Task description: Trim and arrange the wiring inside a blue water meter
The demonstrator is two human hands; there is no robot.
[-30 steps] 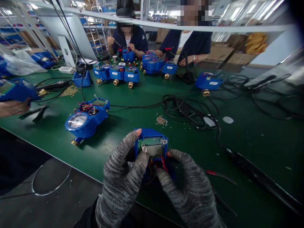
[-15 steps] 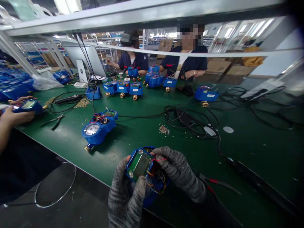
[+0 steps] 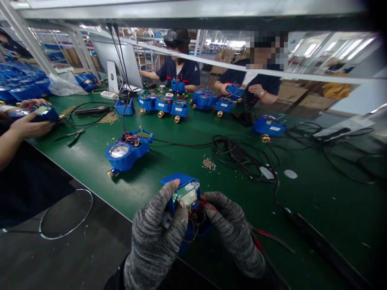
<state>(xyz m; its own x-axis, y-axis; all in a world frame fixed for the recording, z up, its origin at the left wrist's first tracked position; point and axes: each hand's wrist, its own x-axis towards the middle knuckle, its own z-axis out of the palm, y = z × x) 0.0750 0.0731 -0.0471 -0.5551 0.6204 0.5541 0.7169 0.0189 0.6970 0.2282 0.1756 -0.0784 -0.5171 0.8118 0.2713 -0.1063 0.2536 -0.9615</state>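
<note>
In grey knit gloves with bare fingertips, both my hands are at an open blue water meter (image 3: 181,179) near the table's front edge. My left hand (image 3: 160,225) grips its left side, thumb by the green circuit board with a small display (image 3: 189,197). My right hand (image 3: 231,225) pinches a thin red wire (image 3: 208,205) at the housing's right side. More coloured wires hang from the housing, whose lower part is partly hidden by my hands. Another blue water meter (image 3: 127,151) with a round dial and exposed wires lies farther left on the green table (image 3: 169,157).
Red-handled pliers (image 3: 272,237) lie beside my right hand, near a black cable and tool (image 3: 326,245). Small screws (image 3: 208,163) are piled ahead. Several blue meters (image 3: 163,105) stand at the back. A co-worker's hand (image 3: 33,125) holds a meter at left. A metal shelf beam (image 3: 187,12) crosses above.
The meter in my hands has tilted, its blue far side now showing and its display brighter. My left hand has shifted its hold. A co-worker opposite now holds a blue meter.
</note>
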